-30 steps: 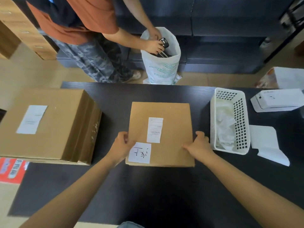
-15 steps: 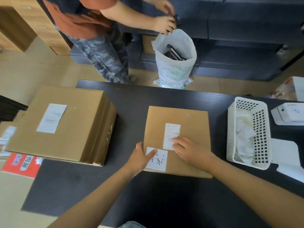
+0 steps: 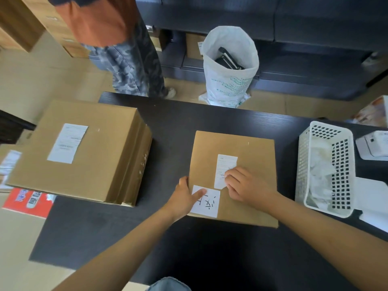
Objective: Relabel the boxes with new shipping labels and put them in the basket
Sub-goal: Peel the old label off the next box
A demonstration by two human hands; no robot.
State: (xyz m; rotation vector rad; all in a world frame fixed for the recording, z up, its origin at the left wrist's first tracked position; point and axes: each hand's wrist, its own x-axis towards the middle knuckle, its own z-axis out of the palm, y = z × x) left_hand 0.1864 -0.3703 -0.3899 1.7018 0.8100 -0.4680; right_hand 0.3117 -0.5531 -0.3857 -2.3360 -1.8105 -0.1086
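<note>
From my seat I see, far left, a red printed package (image 3: 27, 201) lying partly under the large brown cardboard box (image 3: 84, 152), which sits on the dark wood-grain table (image 3: 172, 122) and carries a white printed shipping label (image 3: 67, 143) on its top. Beyond the table a person in an orange shirt and camouflage trousers (image 3: 130, 59) stands on the floor, and to their right a white plastic sack (image 3: 230, 66) stands open with dark items inside. Mid-table lies the flat brown cardboard box (image 3: 252, 148). My left hand (image 3: 184, 198) grasps its left edge, thumb laid across the white square sticker with black handwriting (image 3: 207, 201) at the near-left corner. My right hand (image 3: 245, 185) rests on the box top with fingers curled, pinching at the lower right edge of the small white shipping label (image 3: 225, 169), whose bottom corner looks lifted. Right of the box stands the white perforated plastic basket (image 3: 327, 164) holding crumpled white paper (image 3: 319, 164), well apart from both boxes. At the far right edge sits a white label printer (image 3: 375, 143), and white sheets (image 3: 371, 196) lie just beside the basket.
</note>
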